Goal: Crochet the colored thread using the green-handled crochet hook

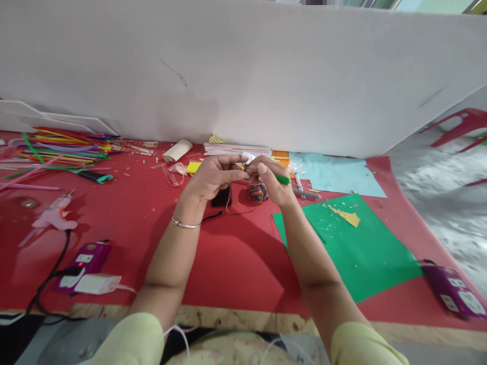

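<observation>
My left hand (215, 177) pinches a thin strand of yarn between thumb and fingers, just above the red table (228, 258). My right hand (272, 182) grips a green-handled crochet hook (282, 179), its tip meeting the left fingertips. A multicoloured yarn ball (257, 192) lies on the table right below both hands, and a thin strand runs from it toward the left. A small black object (221, 197) sits under my left hand, partly hidden.
A green paper sheet (353, 243) lies at right, a light blue sheet (335, 172) behind it. Coloured straws (64, 144) pile at far left. A pink glue gun (53, 215), purple power strips (81, 263) (454, 291), stacked papers (238, 149) and a white partition (243, 76) surround them.
</observation>
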Tool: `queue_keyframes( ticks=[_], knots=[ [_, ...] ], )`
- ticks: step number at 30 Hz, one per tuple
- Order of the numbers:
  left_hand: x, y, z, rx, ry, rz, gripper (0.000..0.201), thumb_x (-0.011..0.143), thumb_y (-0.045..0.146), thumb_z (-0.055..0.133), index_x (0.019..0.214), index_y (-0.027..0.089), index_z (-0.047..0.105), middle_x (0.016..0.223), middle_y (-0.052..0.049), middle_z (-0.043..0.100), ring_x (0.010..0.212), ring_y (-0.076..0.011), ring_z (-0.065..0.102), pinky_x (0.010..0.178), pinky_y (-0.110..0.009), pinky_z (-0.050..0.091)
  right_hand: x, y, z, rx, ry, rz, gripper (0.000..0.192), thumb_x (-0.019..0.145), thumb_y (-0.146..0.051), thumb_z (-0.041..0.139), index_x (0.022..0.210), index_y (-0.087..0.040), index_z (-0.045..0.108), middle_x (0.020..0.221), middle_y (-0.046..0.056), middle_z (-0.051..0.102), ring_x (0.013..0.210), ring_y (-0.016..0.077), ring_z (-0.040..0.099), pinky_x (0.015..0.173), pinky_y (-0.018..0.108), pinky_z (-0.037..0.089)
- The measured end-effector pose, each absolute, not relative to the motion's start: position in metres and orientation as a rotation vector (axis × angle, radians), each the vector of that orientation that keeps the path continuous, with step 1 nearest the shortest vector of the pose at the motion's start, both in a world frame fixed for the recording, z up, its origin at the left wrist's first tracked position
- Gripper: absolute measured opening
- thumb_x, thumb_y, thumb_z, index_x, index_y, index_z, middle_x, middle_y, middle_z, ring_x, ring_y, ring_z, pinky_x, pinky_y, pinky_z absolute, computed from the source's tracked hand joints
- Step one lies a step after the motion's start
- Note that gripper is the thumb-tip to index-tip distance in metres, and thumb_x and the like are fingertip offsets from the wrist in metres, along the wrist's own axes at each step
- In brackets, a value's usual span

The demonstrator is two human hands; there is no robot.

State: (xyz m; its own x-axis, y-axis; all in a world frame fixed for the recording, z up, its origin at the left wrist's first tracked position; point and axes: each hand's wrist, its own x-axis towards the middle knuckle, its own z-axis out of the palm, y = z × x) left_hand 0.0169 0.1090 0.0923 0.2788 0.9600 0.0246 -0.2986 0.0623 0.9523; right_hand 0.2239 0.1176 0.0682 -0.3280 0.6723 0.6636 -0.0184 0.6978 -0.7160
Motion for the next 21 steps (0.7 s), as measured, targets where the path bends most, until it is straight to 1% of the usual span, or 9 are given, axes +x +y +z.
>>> queue_keyframes(
  ticks=[4, 7, 9, 13, 15, 18, 21],
  knots=[
    [0.0173, 0.1098, 0.0909, 1.137, 0.821, 1.175, 0.055, 0.059, 0.021, 0.101, 0.112, 0.016, 0.086, 0.074, -0.001, 0.073, 0.048, -0.0034, 0.044, 0.042, -0.021, 0.020, 0.2225, 0.1186, 0.0667, -0.506, -1.779, 0.673, 0.037, 0.112, -0.046, 0.054, 0.098, -0.023, 0.080, 0.095, 0.005, 0.072, 0.080, 0.0159, 0.068, 0.074, 0.033, 0.058],
    [0.0164, 0.1106, 0.0905, 1.159, 0.813, 1.160, 0.056, 0.059, 0.020, 0.099, 0.113, 0.018, 0.086, 0.075, 0.000, 0.071, 0.048, -0.0028, 0.043, 0.042, -0.020, 0.020, 0.2213, 0.1191, 0.0664, -0.518, -1.787, 0.649, 0.040, 0.113, -0.047, 0.052, 0.096, -0.023, 0.080, 0.094, 0.005, 0.072, 0.081, 0.0162, 0.069, 0.074, 0.033, 0.059],
    [0.0169, 0.1109, 0.0901, 1.167, 0.817, 1.178, 0.054, 0.058, 0.019, 0.099, 0.111, 0.019, 0.087, 0.074, 0.001, 0.069, 0.051, -0.0036, 0.046, 0.044, -0.020, 0.023, 0.2205, 0.1191, 0.0664, -0.521, -1.808, 0.639, 0.041, 0.113, -0.046, 0.051, 0.096, -0.023, 0.079, 0.093, 0.005, 0.072, 0.083, 0.0165, 0.069, 0.076, 0.033, 0.059],
    [0.0203, 0.1119, 0.0877, 1.186, 0.831, 1.244, 0.051, 0.058, 0.024, 0.101, 0.107, 0.019, 0.088, 0.080, -0.004, 0.074, 0.060, -0.0089, 0.058, 0.047, -0.021, 0.029, 0.2191, 0.1179, 0.0674, -0.513, -1.801, 0.609, 0.038, 0.113, -0.043, 0.052, 0.095, -0.023, 0.078, 0.092, 0.005, 0.072, 0.084, 0.0164, 0.069, 0.078, 0.033, 0.058],
    [0.0215, 0.1124, 0.0865, 1.201, 0.840, 1.287, 0.050, 0.058, 0.026, 0.101, 0.105, 0.019, 0.087, 0.082, -0.005, 0.076, 0.062, -0.0099, 0.059, 0.048, -0.022, 0.031, 0.2188, 0.1168, 0.0687, -0.516, -1.806, 0.583, 0.039, 0.114, -0.043, 0.052, 0.093, -0.023, 0.077, 0.092, 0.005, 0.070, 0.083, 0.0163, 0.068, 0.078, 0.033, 0.058],
    [0.0210, 0.1122, 0.0868, 1.212, 0.858, 1.331, 0.049, 0.058, 0.027, 0.101, 0.104, 0.017, 0.087, 0.077, -0.003, 0.074, 0.057, -0.0077, 0.054, 0.049, -0.022, 0.030, 0.2183, 0.1158, 0.0701, -0.513, -1.816, 0.551, 0.040, 0.114, -0.043, 0.052, 0.091, -0.022, 0.077, 0.091, 0.005, 0.070, 0.082, 0.0160, 0.068, 0.078, 0.033, 0.057],
    [0.0185, 0.1107, 0.0901, 1.200, 0.866, 1.309, 0.049, 0.060, 0.025, 0.099, 0.107, 0.016, 0.086, 0.069, 0.000, 0.069, 0.050, -0.0042, 0.043, 0.046, -0.022, 0.024, 0.2172, 0.1164, 0.0686, -0.503, -1.795, 0.555, 0.038, 0.114, -0.043, 0.052, 0.093, -0.023, 0.077, 0.091, 0.004, 0.071, 0.081, 0.0151, 0.068, 0.078, 0.032, 0.057]
  ],
)
